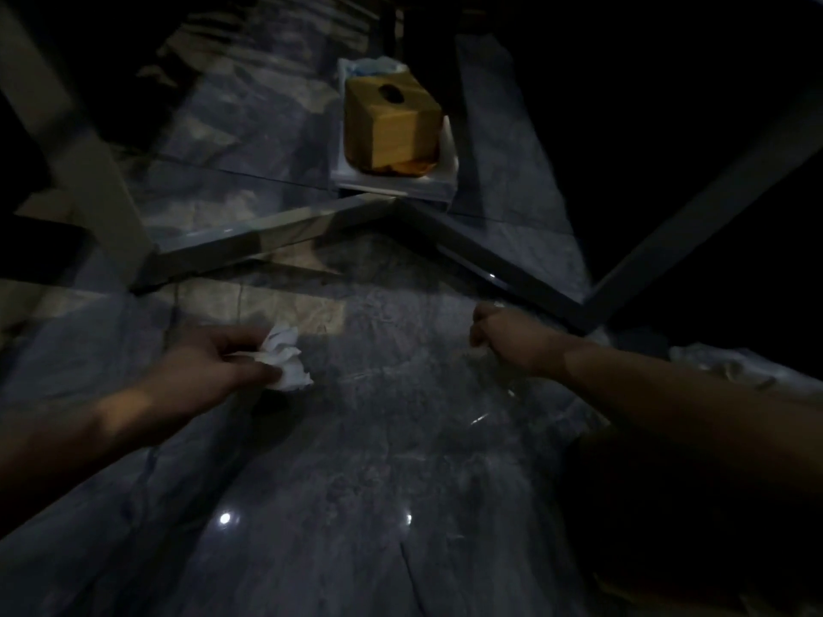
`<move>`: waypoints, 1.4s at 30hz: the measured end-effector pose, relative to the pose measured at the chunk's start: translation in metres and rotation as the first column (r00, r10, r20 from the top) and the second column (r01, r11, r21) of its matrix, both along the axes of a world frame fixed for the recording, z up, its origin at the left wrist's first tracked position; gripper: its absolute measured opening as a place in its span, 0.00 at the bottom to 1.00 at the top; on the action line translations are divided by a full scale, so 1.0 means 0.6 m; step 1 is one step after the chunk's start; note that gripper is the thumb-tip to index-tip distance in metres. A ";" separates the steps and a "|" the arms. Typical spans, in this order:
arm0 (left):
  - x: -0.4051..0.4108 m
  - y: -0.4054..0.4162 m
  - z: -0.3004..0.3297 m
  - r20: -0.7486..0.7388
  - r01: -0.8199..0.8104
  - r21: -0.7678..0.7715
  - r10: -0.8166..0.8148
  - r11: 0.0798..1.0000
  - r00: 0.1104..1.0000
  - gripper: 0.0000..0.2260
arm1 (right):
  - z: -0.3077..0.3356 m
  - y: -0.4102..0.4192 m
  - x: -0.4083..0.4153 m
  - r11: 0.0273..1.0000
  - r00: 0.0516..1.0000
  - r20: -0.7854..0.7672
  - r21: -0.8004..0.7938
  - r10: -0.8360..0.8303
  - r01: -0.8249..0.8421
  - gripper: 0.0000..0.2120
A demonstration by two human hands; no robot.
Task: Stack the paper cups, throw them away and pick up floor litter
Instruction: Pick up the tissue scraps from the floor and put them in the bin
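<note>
The left hand (209, 362) is gripping a crumpled tissue (285, 360) over the floor (378, 460), while the right hand (507, 338) is curling around something small I cannot make out, a box (392, 126) sitting well beyond both.

White crumpled tissue (285, 360), grey marbled floor (378, 483), yellow-brown box (392, 126).

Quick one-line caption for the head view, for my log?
Left hand grips crumpled white tissue above dark floor; right hand reaches down nearby.
</note>
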State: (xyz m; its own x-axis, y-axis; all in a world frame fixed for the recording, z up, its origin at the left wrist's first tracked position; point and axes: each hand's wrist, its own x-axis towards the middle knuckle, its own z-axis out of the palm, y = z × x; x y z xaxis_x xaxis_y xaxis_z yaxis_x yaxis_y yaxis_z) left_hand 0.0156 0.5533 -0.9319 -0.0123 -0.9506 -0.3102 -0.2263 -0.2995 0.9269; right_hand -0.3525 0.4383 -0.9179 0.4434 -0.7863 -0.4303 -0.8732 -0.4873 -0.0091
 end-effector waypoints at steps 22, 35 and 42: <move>-0.079 -0.035 -0.046 -0.269 -0.174 0.199 0.225 0.964 0.936 0.07 | -0.062 -0.063 -0.058 0.768 0.654 0.437 0.157 -0.617 0.620 0.06; -0.057 -0.033 -0.047 -0.236 -0.171 0.265 0.235 0.949 0.943 0.08 | -0.088 -0.065 -0.045 0.783 0.734 0.275 0.194 -0.621 0.591 0.08; -0.048 -0.027 -0.042 -0.238 -0.157 0.282 0.228 0.947 0.944 0.07 | -0.082 -0.060 -0.044 0.816 0.773 0.263 0.218 -0.578 0.536 0.08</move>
State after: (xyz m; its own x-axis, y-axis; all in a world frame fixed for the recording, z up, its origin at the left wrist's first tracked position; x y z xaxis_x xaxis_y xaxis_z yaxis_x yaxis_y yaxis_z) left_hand -0.0133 0.5369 -0.9570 0.0483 -0.8317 -0.5531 0.1016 -0.5468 0.8311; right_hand -0.3791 0.4025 -0.9670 0.0675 -0.8857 -0.4593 -0.9328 0.1073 -0.3440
